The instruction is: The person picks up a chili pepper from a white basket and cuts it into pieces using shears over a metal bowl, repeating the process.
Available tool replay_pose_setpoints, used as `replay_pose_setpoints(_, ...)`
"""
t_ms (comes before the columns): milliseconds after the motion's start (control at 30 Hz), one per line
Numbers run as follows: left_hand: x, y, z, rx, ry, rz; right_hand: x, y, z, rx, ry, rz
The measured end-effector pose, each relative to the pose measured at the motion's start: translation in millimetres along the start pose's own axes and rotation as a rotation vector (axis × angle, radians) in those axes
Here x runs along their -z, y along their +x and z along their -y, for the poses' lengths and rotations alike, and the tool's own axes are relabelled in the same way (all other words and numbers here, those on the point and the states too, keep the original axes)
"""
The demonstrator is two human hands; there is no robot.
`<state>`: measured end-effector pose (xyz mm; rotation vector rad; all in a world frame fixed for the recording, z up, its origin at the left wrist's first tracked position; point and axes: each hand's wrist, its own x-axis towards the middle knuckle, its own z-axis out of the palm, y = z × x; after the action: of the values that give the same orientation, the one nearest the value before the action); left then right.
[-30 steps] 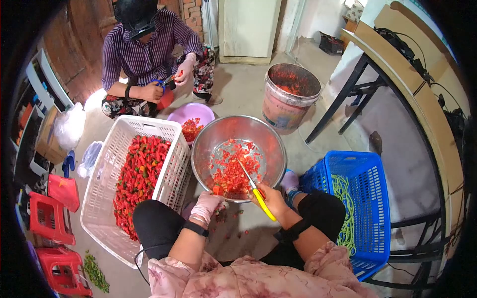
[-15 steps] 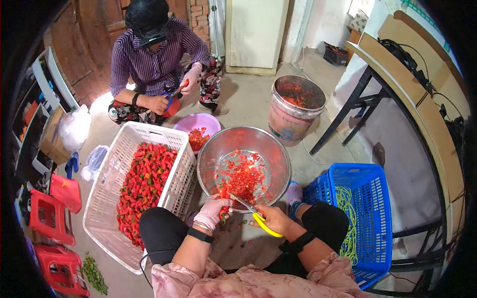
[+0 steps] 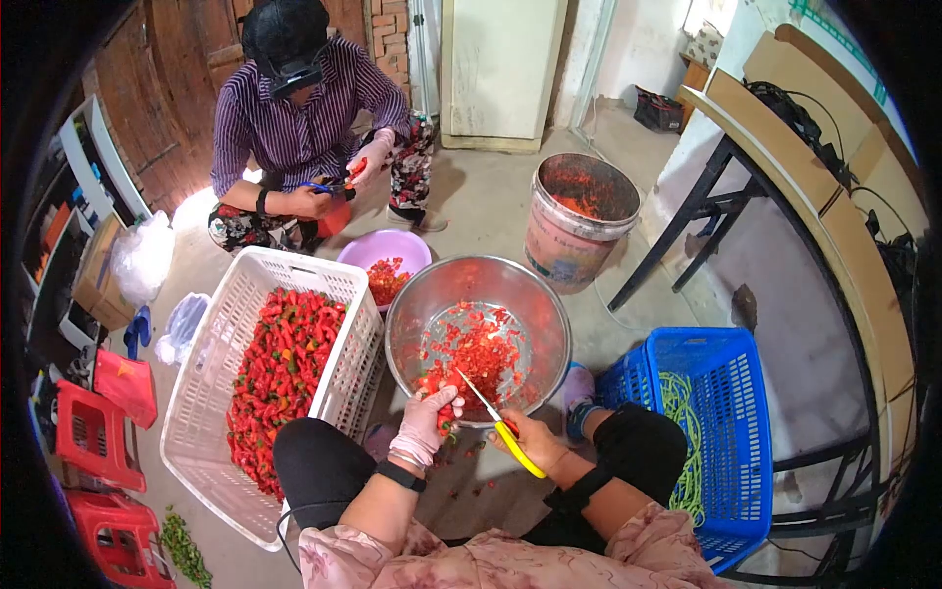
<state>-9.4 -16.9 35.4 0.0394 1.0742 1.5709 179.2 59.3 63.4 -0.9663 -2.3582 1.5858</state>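
Note:
My left hand (image 3: 424, 424), in a thin pale glove, is closed around red chili peppers (image 3: 446, 422) at the near rim of the steel bowl (image 3: 404, 339). Some of the peppers stick out above and below the fingers. In my right hand (image 3: 535, 444) is a pair of scissors (image 3: 522, 454) with yellow handles. Their blades point up and left over the bowl, just right of the held peppers, and look nearly closed. Chopped red pepper pieces (image 3: 481, 348) lie on the bowl's bottom.
Left of the bowl stands a white crate (image 3: 201, 393) of whole red peppers. A blue basket (image 3: 758, 432) with green strands is at right. Beyond are a stained bucket (image 3: 579, 236), a purple basin (image 3: 417, 257) and another person (image 3: 304, 123) holding blue-handled scissors. Red stools (image 3: 93, 432) stand far left.
The scissor blades have swung more upright, their tips now above my left hand. My left hand has shifted slightly down. The other person's scissors hand is a little lower.

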Motion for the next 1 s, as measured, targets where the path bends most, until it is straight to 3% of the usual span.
replay_pose_setpoints(567, -23, 8, 25, 0.011, -0.084, -0.035, -17, 11, -1, -0.108, -0.052, -0.121)
replay_pose_setpoints(733, -18, 10, 22, 0.046, -0.084, -0.095, -13, 14, -16, 0.045, -0.059, -0.143)
replay_pose_setpoints(933, -10, 13, 17, 0.027, -0.093, -0.069, 1, 18, -28, 0.015, -0.134, -0.057)
replay_pose_setpoints(1000, -10, 15, 18, -0.081, 0.031, -0.068, 0, 17, -30, 0.063, -0.198, -0.102)
